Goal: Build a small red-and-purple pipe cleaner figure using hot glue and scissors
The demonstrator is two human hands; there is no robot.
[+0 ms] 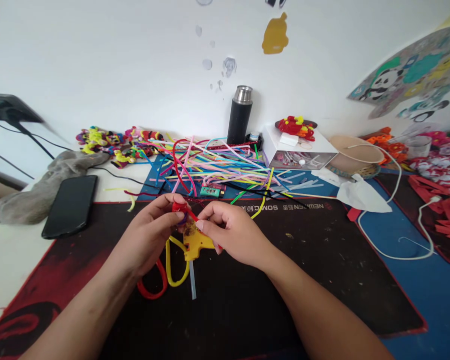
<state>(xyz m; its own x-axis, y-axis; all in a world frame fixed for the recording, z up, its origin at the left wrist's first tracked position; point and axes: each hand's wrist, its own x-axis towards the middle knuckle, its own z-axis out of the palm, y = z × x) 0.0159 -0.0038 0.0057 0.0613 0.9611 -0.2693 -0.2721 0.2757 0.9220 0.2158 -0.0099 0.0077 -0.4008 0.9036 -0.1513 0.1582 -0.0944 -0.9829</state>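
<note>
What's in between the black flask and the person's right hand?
In the head view, a heap of colourful strips lies between the black flask and the right hand, with a small green object at the heap's near edge.

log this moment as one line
left hand: pinching red piece | right hand: pinching red strand | dark mat: yellow glue gun

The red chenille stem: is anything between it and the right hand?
Nothing visible: the right hand pinches the red chenille stem directly. The yellow glue gun lies below, on the black desk mat, not in between.
</note>
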